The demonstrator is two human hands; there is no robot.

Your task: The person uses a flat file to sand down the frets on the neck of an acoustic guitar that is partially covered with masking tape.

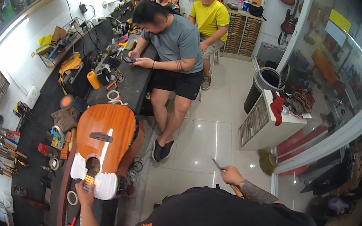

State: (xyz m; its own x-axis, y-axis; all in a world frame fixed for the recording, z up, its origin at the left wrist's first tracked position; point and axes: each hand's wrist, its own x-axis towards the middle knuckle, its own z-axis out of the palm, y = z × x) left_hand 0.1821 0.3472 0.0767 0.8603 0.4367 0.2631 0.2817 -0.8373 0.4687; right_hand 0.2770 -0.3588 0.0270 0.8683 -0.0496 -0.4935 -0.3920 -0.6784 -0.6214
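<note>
Acoustic guitar [114, 151]: likely light, fragile; hold at fretboard [89, 178].
Your left grip [85, 193] curls partly round it there; right grip [231, 175] clasps a knife [216, 164].

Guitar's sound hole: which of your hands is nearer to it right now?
Left. Your left hand is at the fretboard, just below the sound hole in the picture; your right hand is well off to the right, holding a bladed tool.

guitar top [118, 120]: orange-brown, dark-edged | covering [106, 186]: white | tool handle [237, 191]: tan | workbench [138, 85]: dark grey
</note>
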